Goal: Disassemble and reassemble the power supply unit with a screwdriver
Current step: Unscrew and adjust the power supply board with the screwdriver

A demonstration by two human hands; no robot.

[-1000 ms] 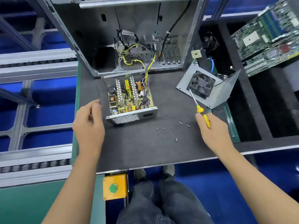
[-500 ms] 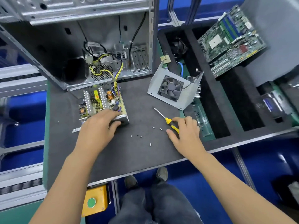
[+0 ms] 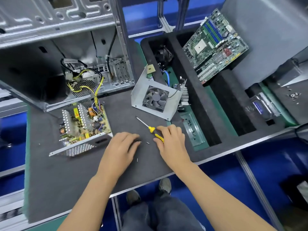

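left hand (image 3: 122,146) curled over loose screws (image 3: 147,142), pinch hidden, cannot tell | right hand (image 3: 171,140) gripping screwdriver (image 3: 150,129), parked for refastening power supply unit (image 3: 83,127)

Bright, even overhead light fills the scene, casting only soft shadows under the hands. Pale glare washes the computer case (image 3: 55,17) metal at top left. Wide-angle distortion bends straight edges, and the corners look slightly smeared.

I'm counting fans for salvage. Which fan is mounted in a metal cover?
The grey fan in the bent metal cover on the mat; the black fan lies loose in the foam tray slot.
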